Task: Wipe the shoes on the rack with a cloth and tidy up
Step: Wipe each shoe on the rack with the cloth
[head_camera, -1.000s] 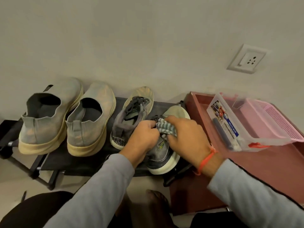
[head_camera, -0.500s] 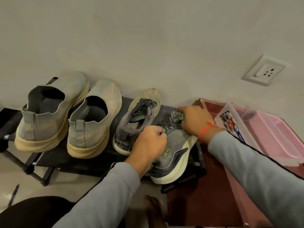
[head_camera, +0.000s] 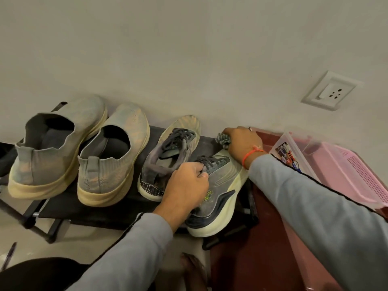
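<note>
Head view, and we start at the far left of the rack (head_camera: pixel 63 211), where a pair of knit slip-ons (head_camera: pixel 56 150) sits heels toward us, toes to the wall, both untouched by either hand. Next along we find the left laced sneaker (head_camera: pixel 168 156), lying the same way, heel near, toe far. Then our left hand (head_camera: pixel 186 185), fingers curled in a firm grip around the collar and lace area of the right sneaker (head_camera: pixel 218 198), which sits at the rack's right end with its long axis tipped slightly, toe angled up and to the right, heel hanging near the front edge. Moving right, our right hand (head_camera: pixel 243 143) is clenched on the striped cloth (head_camera: pixel 223 140), bunched just past that sneaker's toe, close to the wall. So the cloth lies ahead of the shoe along its own length, and the right hand is plainly the nearer one to the toe cap. We'd judge a stroke from here would run back along the shoe toward the heel while the left hand steadies it. Further right stand a clear plastic box (head_camera: pixel 294 152) and a pink basket (head_camera: pixel 352 175) on a maroon surface (head_camera: pixel 262 259).
</note>
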